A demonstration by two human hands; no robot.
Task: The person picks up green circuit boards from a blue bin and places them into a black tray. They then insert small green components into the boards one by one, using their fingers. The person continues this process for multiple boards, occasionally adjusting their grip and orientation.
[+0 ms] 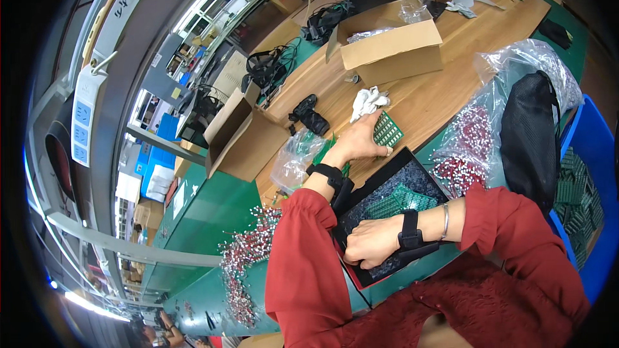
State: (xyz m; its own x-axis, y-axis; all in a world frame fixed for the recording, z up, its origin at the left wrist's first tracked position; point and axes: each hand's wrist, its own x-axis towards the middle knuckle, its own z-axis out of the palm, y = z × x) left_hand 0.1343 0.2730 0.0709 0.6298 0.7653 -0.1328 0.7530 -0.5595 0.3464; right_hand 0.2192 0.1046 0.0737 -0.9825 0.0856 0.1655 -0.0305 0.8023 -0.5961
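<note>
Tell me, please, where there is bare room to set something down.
The wooden tabletop lies bare between the far cardboard box and the bag of red-and-white parts. It is crowded around the left hand, green board and white cloth, and at the black tray, where the right hand is.

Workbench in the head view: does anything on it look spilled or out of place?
Possibly: the red-and-white pieces at left lie loose in a straggling trail on the green surface, so they look spilled; similar pieces at right are bunched at a clear plastic bag.
</note>
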